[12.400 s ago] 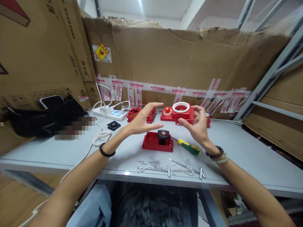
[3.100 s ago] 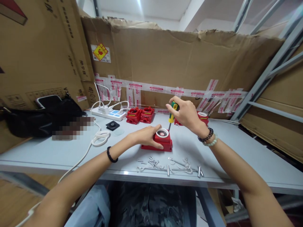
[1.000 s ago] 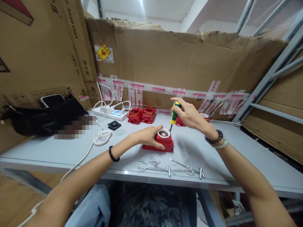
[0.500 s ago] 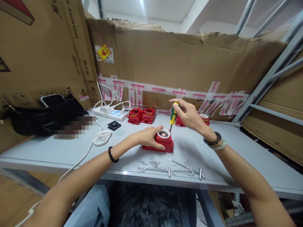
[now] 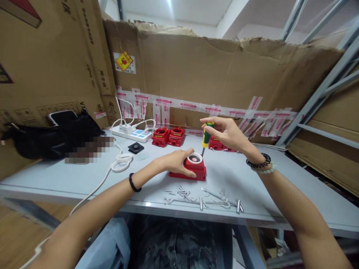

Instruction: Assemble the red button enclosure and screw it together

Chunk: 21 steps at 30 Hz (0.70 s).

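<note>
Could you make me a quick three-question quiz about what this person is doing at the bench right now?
1. True or false: the right hand holds the screwdriver upright.
2. What does the left hand rest on: A) power strip, B) red box, C) black bag?
3. What lies loose at the table's near edge?

Key: 1 true. 2 B. 3 small metal screws.

We saw an evenly bright scene, lit by a ceiling strip light (image 5: pixel 170 5) overhead that glared white. Soft shadows fell on the surface (image 5: pixel 280 179) beneath the arms. Wide-angle distortion bent the shelf frame (image 5: pixel 322 86) and stretched the corners. A pixelated patch (image 5: pixel 88 149) blurred the surface's left side.
</note>
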Motion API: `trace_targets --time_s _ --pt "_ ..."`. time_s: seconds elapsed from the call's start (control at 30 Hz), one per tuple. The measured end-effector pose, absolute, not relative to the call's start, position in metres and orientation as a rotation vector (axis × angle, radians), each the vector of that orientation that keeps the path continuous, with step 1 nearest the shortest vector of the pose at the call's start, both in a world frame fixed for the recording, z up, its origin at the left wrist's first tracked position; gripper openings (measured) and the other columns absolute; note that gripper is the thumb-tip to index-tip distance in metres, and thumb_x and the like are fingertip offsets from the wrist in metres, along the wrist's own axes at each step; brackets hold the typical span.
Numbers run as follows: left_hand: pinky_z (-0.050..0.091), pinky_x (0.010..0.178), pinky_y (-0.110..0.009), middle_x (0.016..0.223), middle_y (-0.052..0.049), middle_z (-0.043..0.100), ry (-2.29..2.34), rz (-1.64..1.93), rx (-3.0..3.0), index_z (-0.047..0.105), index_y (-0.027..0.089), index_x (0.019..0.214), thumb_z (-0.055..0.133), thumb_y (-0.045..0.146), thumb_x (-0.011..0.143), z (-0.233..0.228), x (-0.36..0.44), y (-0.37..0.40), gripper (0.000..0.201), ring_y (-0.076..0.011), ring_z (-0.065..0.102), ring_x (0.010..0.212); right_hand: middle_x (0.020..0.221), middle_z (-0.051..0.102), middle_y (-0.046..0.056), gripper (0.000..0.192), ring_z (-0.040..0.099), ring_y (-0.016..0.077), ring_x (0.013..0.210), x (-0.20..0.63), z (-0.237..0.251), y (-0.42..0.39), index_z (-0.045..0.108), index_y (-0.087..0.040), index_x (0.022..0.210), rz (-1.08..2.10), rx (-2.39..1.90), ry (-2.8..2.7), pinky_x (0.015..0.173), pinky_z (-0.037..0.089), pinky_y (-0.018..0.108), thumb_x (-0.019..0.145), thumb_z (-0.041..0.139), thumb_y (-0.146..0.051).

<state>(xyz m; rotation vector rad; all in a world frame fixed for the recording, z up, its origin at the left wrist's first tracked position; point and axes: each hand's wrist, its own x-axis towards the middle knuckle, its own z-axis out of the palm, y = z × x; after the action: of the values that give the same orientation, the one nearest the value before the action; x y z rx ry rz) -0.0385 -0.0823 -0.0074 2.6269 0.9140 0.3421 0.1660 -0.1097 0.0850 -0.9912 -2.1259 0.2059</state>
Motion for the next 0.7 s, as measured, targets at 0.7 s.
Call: trace_targets --time_s 0.7 --pt "0.035 0.058 -0.027 0.081 -0.003 0.06 0.906 0.335 2.626 0.043 0.022 0.102 0.065 0.068 0.061 -0.009 -0.039 -0.079 0.065 -0.022 0.057 0.072 0.096 0.068 0.007 0.038 0.06 0.017 0.075 0.174 0.097 -0.115 0.056 -0.021 0.118 0.35 -1.043 -2.374 0.064 0.046 0.03 0.085 0.051 -0.04"
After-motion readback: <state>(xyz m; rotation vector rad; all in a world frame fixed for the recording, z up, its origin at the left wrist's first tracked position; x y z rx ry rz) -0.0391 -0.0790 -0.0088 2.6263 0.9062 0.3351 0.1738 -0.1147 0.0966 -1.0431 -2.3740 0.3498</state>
